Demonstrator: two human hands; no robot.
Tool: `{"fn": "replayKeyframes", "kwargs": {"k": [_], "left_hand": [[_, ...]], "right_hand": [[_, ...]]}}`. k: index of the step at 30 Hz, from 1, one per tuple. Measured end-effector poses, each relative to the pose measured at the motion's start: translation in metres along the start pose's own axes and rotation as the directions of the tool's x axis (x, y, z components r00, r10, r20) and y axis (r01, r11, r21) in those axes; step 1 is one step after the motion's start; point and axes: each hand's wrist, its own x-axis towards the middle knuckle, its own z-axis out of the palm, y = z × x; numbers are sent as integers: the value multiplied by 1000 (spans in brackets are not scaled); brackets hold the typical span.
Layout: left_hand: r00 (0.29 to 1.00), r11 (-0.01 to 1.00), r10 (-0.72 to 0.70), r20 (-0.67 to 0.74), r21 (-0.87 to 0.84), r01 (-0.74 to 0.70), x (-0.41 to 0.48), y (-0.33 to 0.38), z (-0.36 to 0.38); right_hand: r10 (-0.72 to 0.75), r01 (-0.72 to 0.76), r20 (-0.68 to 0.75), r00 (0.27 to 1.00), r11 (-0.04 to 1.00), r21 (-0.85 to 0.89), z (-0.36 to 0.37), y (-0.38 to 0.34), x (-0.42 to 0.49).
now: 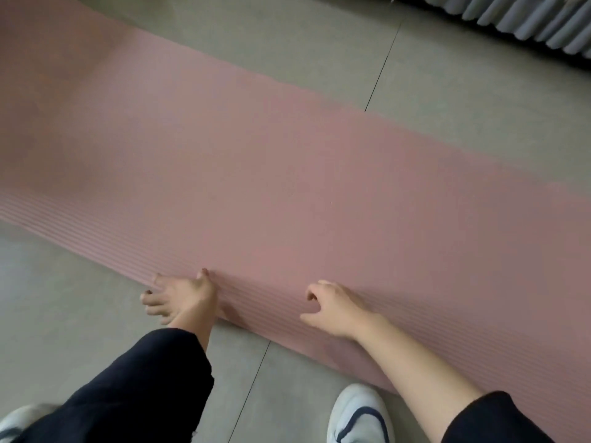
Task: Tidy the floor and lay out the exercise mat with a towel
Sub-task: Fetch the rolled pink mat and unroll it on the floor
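Observation:
A pink ribbed exercise mat (287, 174) lies unrolled flat on the grey tiled floor, running from the upper left to the lower right. Both hands are at its near long edge. My left hand (179, 297) has its thumb on top of the mat's edge and its fingers spread over the floor beside it. My right hand (332, 310) rests on the mat just inside the edge, fingers curled down onto the surface and thumb pointing left. Neither hand lifts the mat. No towel is in view.
Grey floor tiles (64, 298) surround the mat. A pleated grey curtain (527, 20) hangs at the top right. My two white shoes, one (358, 417) by the mat's edge and one (16, 423) at the bottom left, stand on the floor.

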Motion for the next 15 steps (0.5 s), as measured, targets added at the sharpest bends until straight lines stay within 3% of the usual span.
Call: {"fn": "replayKeyframes", "kwargs": {"k": [2, 7, 11, 15], "left_hand": [[996, 997, 53, 74, 55, -57, -13, 12, -18], [939, 960, 269, 216, 12, -278, -46, 59, -124], [889, 929, 368, 272, -73, -362, -65, 90, -268], [889, 925, 379, 256, -115, -362, -84, 97, -428]], "right_hand": [[40, -39, -85, 996, 999, 12, -24, -14, -12], [41, -46, -79, 996, 997, -55, -107, -91, -61], [-66, 54, -87, 994, 990, -133, -177, -193, -119], [-200, 189, -29, 979, 957, -218, -227, -313, -194]]}}
